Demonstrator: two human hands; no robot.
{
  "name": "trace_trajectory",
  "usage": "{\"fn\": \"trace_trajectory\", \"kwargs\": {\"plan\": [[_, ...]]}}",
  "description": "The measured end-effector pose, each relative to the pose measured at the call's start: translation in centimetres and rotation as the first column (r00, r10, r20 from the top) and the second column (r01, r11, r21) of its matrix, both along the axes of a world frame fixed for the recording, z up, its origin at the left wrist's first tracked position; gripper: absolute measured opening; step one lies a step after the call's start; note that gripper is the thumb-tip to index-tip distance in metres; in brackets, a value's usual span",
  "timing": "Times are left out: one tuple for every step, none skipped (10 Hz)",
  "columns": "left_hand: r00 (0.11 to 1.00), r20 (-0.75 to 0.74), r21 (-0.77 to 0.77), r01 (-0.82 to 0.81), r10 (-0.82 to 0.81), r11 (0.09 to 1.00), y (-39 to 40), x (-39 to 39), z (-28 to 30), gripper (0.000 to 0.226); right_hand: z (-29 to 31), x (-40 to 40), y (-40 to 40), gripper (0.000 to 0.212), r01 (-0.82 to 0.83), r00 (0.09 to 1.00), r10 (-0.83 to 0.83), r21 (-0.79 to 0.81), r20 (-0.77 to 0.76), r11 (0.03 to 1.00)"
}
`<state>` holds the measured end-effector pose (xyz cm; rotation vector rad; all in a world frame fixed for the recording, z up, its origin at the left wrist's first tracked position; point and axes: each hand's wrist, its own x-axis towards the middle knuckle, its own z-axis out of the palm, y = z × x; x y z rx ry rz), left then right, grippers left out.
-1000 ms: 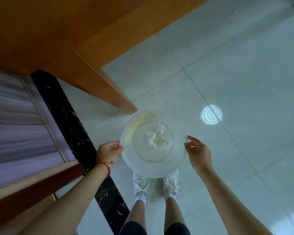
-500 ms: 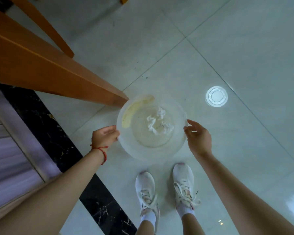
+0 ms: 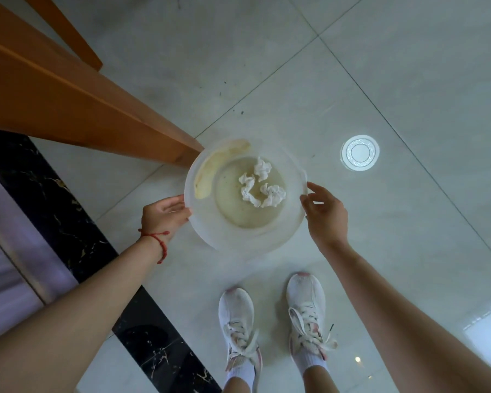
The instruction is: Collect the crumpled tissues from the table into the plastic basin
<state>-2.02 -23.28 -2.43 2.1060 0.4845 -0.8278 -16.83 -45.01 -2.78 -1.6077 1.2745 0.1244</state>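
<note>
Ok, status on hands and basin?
Left hand and right hand grip plastic basin rim. Crumpled tissues inside. Wooden table corner touching far-left rim.

Two bare forearms, no sleeves, reaching in from the lower corners. Left hand (image 3: 165, 215) and right hand (image 3: 326, 215) both bare: no gloves, no rings visible. Thin red string bracelet (image 3: 156, 241) knotted round the wrist just below the left hand, one loose end trailing down the forearm. Below the right hand, a pair of white lace-up sneakers (image 3: 240, 327) with pink touches at toe and heel, laces tied in loose bows. White ribbed socks (image 3: 312, 364) above the sneakers, then bare lower legs.
</note>
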Motion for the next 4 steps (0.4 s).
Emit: {"fn": "trace_trajectory", "kwargs": {"plan": [[1.0,-0.001,-0.01,0.0,0.0,1.0,0.1,-0.3,0.4,0.043,0.3,-0.2,0.2,0.033,0.001,1.0,-0.002,0.012,0.015,1.0],[0.998,0.027,0.034,0.055,-0.056,0.998,-0.2,-0.6,1.9,0.041,1.6,-0.3,0.6,0.033,-0.011,1.0,0.011,0.018,-0.015,1.0],[0.972,0.107,0.1,0.2,-0.211,0.975,-0.9,-1.2,4.0,0.041,3.3,-0.6,0.7,0.034,-0.003,1.0,0.003,0.008,-0.009,1.0],[0.93,0.097,0.13,0.343,-0.356,0.93,-1.6,-2.2,7.1,0.047,6.1,-0.9,0.9,0.034,-0.022,0.999,0.024,0.034,-0.039,0.999]]}}
